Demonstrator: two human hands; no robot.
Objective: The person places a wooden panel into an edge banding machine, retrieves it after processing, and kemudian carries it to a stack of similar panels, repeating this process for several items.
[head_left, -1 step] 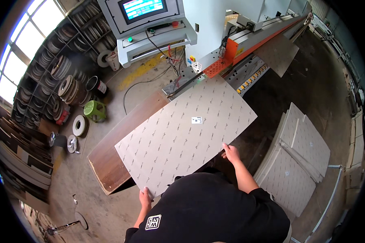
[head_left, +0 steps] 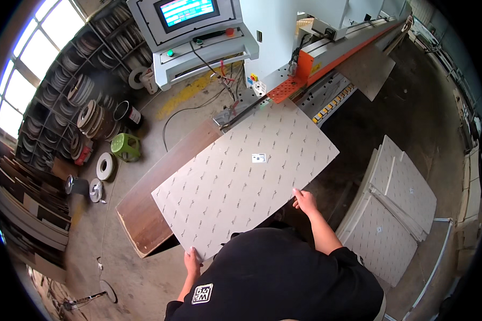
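Note:
A large pale board (head_left: pixel 235 187) with a repeated dark print and a small white label lies at a slant in front of me. My left hand (head_left: pixel 192 261) grips its near left corner, thumb on top and the other fingers hidden beneath. Farther right, my right hand (head_left: pixel 304 201) is closed on the board's near long edge. The board's far end reaches the infeed of an edge-banding machine (head_left: pixel 284 91), next to its orange guard. Part of the board lies over a brown wooden support panel (head_left: pixel 160 187).
A control console (head_left: pixel 201 48) with a lit screen stands at the far left of the machine. Stacked boards (head_left: pixel 396 203) lie to my right. Shelves of edging rolls (head_left: pixel 64 75), a black bucket (head_left: pixel 127 115) and a green stool (head_left: pixel 126 146) are on the left. A cable (head_left: pixel 166 123) crosses the floor.

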